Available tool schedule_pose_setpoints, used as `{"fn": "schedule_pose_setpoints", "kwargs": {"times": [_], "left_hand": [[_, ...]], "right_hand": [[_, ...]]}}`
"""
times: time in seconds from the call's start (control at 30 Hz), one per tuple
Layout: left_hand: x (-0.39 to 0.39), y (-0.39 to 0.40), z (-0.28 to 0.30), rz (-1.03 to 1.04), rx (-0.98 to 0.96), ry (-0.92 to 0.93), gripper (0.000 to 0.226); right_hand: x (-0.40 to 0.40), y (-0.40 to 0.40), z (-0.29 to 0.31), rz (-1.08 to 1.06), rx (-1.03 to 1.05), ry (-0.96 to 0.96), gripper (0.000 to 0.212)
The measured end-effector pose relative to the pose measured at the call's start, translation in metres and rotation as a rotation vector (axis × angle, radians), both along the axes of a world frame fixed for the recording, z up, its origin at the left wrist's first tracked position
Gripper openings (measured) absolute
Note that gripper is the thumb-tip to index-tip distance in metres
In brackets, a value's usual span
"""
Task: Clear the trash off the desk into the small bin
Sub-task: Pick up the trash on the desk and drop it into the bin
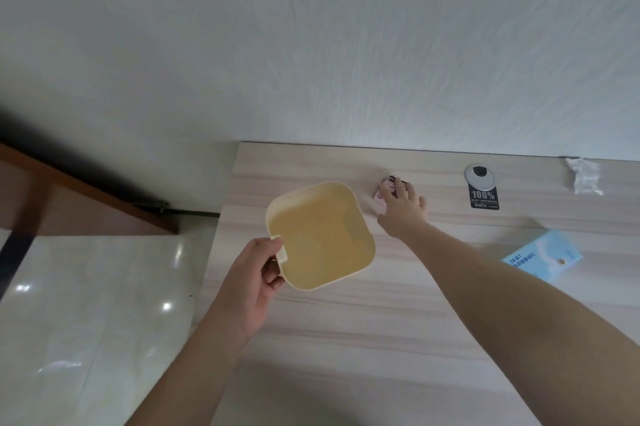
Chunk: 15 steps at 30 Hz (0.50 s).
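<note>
L hand (pixel 258 281) grips bin (pixel 320 235); R hand (pixel 403 205) on pink wrapper (pixel 381 191).

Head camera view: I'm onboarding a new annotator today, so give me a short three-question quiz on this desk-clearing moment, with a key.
1. True or false: the yellow bin already has trash in it.
2. Which hand holds the bin? A) left hand B) right hand C) neither
3. Besides the pink wrapper under the right hand, name two loose items on the desk.

Key
1. False: its inside looks empty.
2. A: the left hand grips its near corner.
3. The black tag marked 100% and the blue packet; the crumpled clear wrapper at the far right edge also counts.
</note>
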State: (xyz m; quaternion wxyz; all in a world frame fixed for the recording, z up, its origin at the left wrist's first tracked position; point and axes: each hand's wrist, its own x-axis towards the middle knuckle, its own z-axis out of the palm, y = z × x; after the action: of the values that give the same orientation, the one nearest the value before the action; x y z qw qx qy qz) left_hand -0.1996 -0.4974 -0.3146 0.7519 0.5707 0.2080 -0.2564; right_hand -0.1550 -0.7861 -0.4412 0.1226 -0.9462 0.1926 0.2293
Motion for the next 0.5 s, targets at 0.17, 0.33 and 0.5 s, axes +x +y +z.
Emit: {"fn": "schedule_pose_setpoints", "kwargs": {"times": [0.17,0.33,0.5], "left_hand": [[-0.004,-0.003,-0.002,-0.025,0.011,0.016,0.016],[-0.007,-0.007,-0.006,-0.052,0.012,0.017,0.014],[-0.019,-0.008,-0.012,-0.088,-0.006,0.022,0.013]], "right_hand": [[-0.024,0.012,-0.008,0.144,-0.229,-0.209,0.047],[-0.048,0.009,-0.008,0.275,-0.225,-0.247,0.034],[-0.07,-0.007,0.01,-0.04,0.161,-0.236,0.034]]}}
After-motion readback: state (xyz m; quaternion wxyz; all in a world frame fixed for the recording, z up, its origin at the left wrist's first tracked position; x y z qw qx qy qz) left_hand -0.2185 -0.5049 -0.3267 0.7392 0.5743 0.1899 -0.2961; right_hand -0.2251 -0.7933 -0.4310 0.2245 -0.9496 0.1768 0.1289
